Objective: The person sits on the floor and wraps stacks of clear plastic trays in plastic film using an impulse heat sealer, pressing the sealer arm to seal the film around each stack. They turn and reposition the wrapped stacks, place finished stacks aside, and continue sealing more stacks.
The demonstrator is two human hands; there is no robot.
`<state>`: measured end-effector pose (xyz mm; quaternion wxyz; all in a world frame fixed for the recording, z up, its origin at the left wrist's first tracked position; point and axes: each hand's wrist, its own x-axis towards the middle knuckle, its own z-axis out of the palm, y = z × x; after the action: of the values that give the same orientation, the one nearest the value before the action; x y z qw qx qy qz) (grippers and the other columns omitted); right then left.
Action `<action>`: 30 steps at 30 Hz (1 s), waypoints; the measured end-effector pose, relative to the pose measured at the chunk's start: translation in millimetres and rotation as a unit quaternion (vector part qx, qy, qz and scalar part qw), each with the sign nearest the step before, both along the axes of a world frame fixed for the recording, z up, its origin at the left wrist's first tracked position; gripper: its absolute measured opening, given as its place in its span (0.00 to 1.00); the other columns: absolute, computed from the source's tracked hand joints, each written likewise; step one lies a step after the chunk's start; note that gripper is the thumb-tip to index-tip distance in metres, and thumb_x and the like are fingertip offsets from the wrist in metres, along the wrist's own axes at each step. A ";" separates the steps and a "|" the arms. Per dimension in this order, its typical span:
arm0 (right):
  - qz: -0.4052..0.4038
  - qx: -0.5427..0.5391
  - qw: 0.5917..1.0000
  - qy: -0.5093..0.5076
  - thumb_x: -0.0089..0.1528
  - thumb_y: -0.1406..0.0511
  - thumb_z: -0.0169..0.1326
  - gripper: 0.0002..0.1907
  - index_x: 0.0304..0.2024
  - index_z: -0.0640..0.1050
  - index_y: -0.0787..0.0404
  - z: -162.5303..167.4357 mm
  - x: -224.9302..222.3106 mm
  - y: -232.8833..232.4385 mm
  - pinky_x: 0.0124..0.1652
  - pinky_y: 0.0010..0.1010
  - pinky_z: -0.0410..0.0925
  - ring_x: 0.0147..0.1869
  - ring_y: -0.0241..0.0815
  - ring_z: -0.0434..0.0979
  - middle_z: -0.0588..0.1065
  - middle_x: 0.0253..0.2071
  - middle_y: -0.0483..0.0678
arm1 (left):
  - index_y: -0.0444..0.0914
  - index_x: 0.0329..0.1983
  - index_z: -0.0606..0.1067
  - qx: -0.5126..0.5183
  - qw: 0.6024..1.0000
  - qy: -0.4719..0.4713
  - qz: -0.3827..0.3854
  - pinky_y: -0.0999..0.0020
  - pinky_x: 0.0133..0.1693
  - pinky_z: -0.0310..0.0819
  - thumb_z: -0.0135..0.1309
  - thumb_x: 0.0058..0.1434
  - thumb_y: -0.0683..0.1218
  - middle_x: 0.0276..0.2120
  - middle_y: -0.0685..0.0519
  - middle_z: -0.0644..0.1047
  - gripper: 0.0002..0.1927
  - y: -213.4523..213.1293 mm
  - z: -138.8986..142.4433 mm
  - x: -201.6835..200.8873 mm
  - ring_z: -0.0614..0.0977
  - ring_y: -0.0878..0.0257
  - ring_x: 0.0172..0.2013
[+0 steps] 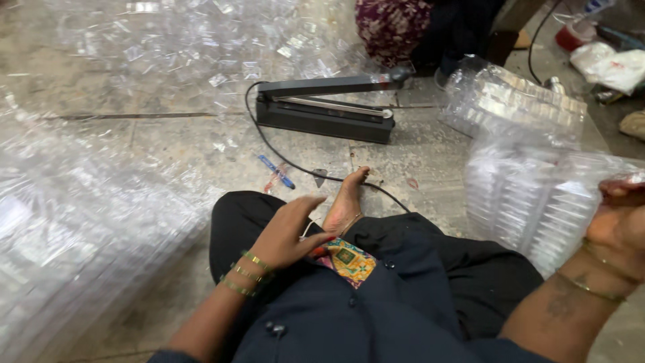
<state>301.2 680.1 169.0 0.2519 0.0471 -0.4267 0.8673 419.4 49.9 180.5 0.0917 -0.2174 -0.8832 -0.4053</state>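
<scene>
I sit cross-legged on a worn concrete floor (168, 141), my bare foot (346, 198) stretched toward a black impulse heat sealer (326, 107) whose arm is raised. Its black cord (295, 165) loops across the floor and passes by my foot. A blue pen (276, 171) lies just left of the cord. Clear plastic pouches (201, 40) are heaped beyond the sealer, and a larger drift of clear plastic (74, 228) fills the left side. Another person in maroon patterned cloth (393, 23) sits behind the sealer. At far right lie a white bag (615, 67) and a red-capped container (571, 33).

My left hand (289, 232), with green bangles at the wrist, rests loose and empty on my knee, fingers spread. My right hand (618, 225) grips the edge of a clear bag packed with stacked transparent containers (537, 202), which stands at my right, well apart from my left hand. A second such bag (510, 101) stands behind it.
</scene>
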 end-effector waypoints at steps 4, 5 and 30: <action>0.092 -0.001 0.995 0.027 0.79 0.64 0.46 0.20 0.31 0.65 0.58 50.9 22.4 -97.1 0.35 0.23 0.60 0.31 0.36 0.64 0.66 0.30 0.44 | 0.31 0.73 0.55 0.086 0.994 0.068 -0.007 0.54 0.67 0.61 0.74 0.46 0.58 0.67 0.36 0.64 0.59 25.6 22.3 -18.7 0.66 0.43 0.68; 0.109 -0.004 0.994 0.030 0.79 0.63 0.46 0.20 0.30 0.65 0.57 64.0 28.1 -123.7 0.34 0.23 0.60 0.30 0.35 0.63 0.66 0.29 0.43 | 0.30 0.74 0.51 0.109 0.990 0.089 -0.012 0.53 0.68 0.58 0.76 0.42 0.59 0.69 0.35 0.61 0.65 35.9 27.7 -20.1 0.63 0.42 0.69; 0.066 0.251 0.963 0.072 0.70 0.68 0.63 0.12 0.43 0.72 0.67 98.8 101.9 -227.5 0.47 0.38 0.70 0.41 0.45 0.75 0.76 0.43 0.55 | 0.33 0.45 0.80 0.468 0.883 0.038 0.015 0.72 0.50 0.77 0.62 0.64 0.37 0.43 0.53 0.83 0.07 57.7 80.7 -23.0 0.82 0.70 0.45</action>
<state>403.1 452.5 267.9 0.2039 0.1996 -0.6072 0.7415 396.4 107.6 261.2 0.2229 -0.1512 -0.5893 -0.7617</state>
